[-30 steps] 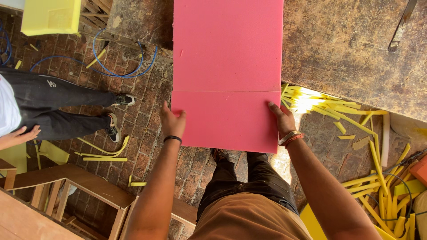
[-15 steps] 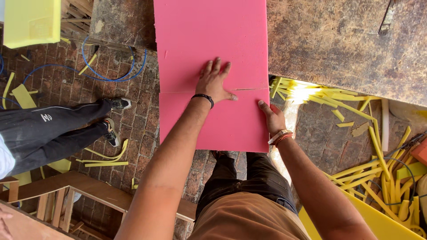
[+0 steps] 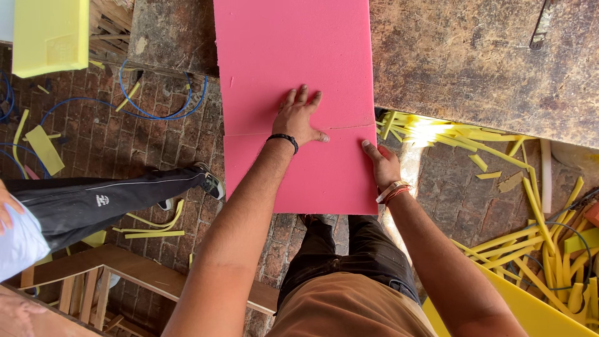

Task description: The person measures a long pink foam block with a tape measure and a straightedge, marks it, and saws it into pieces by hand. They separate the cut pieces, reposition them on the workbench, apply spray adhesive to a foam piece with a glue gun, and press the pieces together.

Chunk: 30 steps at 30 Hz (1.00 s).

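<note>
The pink foam sheet (image 3: 299,81) hangs off the worn worktop (image 3: 486,62) at frame centre, so the left hand (image 3: 298,118) presses flat, fingers spread, beside the faint line while the right hand (image 3: 382,165) steadies its overhanging edge.

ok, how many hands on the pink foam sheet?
2. Left hand lies flat on the pink foam sheet, near its crease; right hand grips its right edge.
</note>
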Each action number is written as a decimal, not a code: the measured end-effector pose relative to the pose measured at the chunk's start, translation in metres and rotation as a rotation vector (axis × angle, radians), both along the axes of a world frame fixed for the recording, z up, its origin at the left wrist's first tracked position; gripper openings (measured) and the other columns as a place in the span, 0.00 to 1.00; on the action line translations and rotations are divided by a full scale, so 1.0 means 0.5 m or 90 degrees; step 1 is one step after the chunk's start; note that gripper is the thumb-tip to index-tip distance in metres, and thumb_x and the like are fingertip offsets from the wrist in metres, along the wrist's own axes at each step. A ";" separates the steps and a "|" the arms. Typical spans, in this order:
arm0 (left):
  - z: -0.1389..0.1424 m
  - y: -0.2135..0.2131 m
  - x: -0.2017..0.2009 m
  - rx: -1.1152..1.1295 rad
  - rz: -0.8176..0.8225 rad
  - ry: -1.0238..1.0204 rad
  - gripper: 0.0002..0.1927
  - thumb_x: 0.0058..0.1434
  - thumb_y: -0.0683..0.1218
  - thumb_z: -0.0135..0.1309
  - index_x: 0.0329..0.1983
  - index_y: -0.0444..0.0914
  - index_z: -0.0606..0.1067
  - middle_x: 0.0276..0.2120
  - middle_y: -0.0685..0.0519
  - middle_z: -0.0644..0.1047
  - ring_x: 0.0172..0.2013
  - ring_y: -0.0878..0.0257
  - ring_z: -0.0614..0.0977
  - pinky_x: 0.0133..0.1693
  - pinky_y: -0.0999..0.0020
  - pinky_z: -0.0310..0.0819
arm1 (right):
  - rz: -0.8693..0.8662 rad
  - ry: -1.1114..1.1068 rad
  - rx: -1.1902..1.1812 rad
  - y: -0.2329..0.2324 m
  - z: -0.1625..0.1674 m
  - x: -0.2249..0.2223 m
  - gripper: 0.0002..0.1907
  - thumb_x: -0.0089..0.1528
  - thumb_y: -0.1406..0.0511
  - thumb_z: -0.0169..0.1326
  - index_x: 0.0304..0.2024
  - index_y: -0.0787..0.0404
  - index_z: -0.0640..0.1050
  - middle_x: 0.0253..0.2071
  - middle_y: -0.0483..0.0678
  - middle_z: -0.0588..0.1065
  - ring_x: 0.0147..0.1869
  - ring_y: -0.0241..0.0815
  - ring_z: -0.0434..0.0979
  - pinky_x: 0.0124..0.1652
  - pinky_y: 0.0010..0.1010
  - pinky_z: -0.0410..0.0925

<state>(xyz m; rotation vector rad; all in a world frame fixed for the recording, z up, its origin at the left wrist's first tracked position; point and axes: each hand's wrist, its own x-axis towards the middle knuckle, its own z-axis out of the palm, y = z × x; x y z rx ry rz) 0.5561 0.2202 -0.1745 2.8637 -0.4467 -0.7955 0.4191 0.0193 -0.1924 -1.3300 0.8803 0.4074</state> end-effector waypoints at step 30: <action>-0.038 -0.155 -0.005 -0.094 -0.258 -0.168 0.28 0.62 0.46 0.55 0.67 0.47 0.72 0.71 0.48 0.67 0.72 0.49 0.59 0.72 0.48 0.47 | -0.016 -0.010 0.053 -0.001 -0.051 -0.009 0.40 0.51 0.52 0.69 0.57 0.67 0.72 0.47 0.56 0.81 0.44 0.46 0.84 0.46 0.37 0.79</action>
